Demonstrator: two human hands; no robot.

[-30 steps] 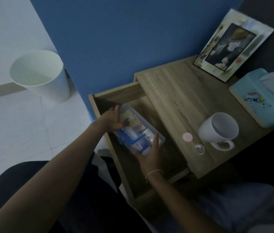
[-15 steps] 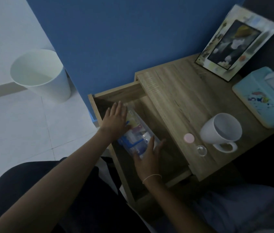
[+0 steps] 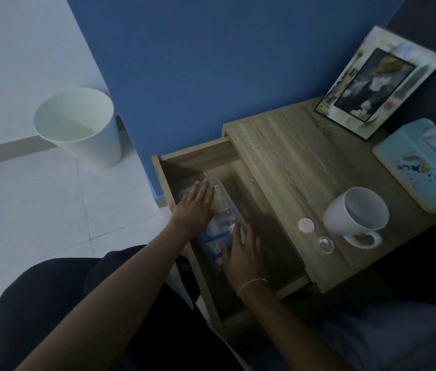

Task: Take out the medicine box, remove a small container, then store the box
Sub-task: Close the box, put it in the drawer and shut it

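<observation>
The clear plastic medicine box, filled with colourful packets, lies inside the open wooden drawer along its left side. My left hand rests flat on the far end of the box, fingers spread. My right hand lies flat on the near end, fingers apart. A small container with a pink cap stands on the tabletop next to a small clear round lid.
On the wooden nightstand stand a white mug, a light blue tissue box and a picture frame leaning at the back. A white waste bin stands on the tiled floor to the left, against the blue wall.
The box went from being held above the drawer down onto the drawer bottom. Both hands loosened from gripping its ends and now lie flat on top of it.
</observation>
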